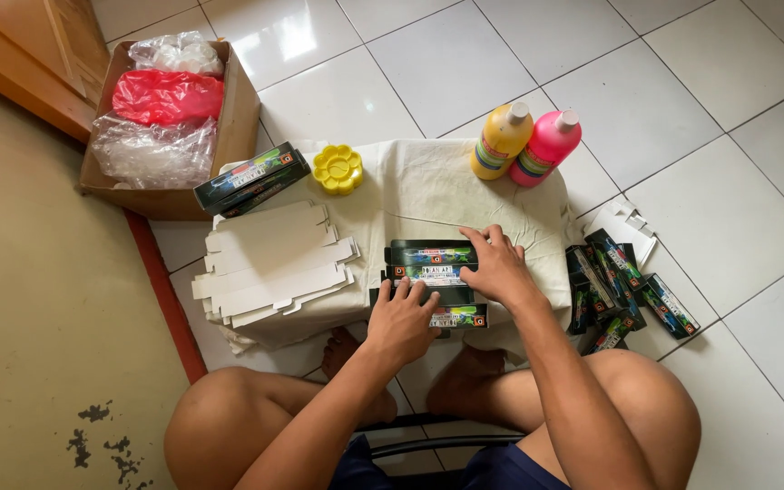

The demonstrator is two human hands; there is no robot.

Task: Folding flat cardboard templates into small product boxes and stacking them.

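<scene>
A floor of large glossy white tiles [682,82] is seen from above, bordered on the left by a beige mat with a red edge [38,299]. A low table draped in cream cloth [437,186] is set on the tiles. A brown cardboard carton [242,113] stuffed with clear and red plastic bags is placed at upper left. A stack of flat white card blanks [269,263] is laid on the cloth's left side. A flattened dark printed carton [433,272] is pressed at the cloth's front edge by the left hand [401,322] and right hand [496,268], both laid flat with fingers spread. Yellow [501,141] and pink paint bottles [546,147] are stood behind.
</scene>
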